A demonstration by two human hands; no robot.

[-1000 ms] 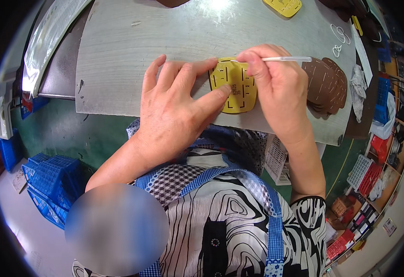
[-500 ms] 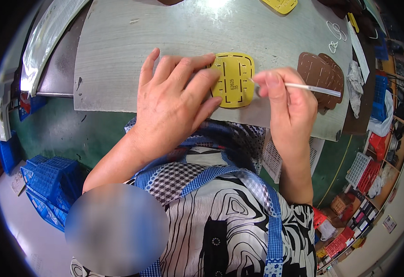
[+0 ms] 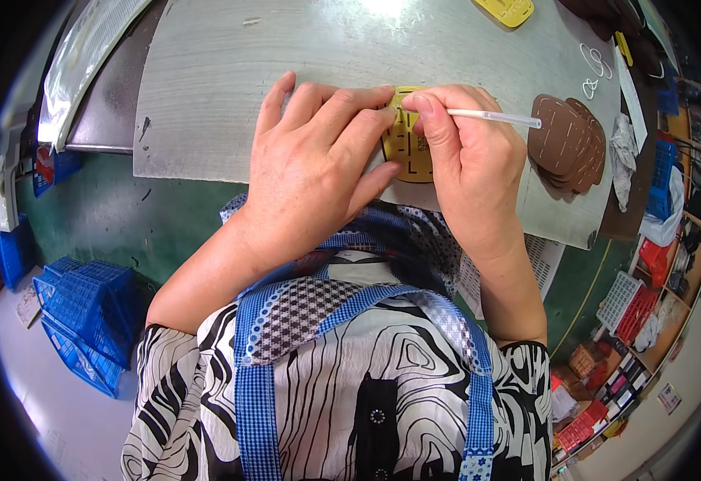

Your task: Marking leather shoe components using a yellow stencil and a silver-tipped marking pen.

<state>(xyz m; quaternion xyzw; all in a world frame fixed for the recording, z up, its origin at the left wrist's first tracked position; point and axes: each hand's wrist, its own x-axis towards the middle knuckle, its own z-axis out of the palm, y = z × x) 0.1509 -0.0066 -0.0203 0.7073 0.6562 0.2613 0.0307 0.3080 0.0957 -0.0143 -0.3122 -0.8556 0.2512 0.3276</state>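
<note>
A yellow slotted template [image 3: 406, 164] with rounded corners lies flat near the front edge of the worktable. My left hand [image 3: 314, 148] is spread over its left side, fingertips pressing it down, holding nothing. In a pinch, my right hand [image 3: 478, 156] grips a thin white marking pen [image 3: 504, 118], its clear rear end pointing right. The pen's tip is hidden by my fingers at the template's upper part. Whatever lies beneath the template cannot be seen. To the right sits an overlapping pile of brown pieces [image 3: 555, 136] with rows of short white marks.
The grey worktable [image 3: 206, 104] carries another yellow template [image 3: 509, 10] at the far edge. White cord loops [image 3: 595, 68] and a crumpled pale cloth [image 3: 623, 156] lie at the right. Blue crates [image 3: 90, 313] stand on the floor at left; shelves with baskets line the right.
My right hand has moved up and left with the pen, from beside the template to over its upper right part. My left hand stays on the template's left side.
</note>
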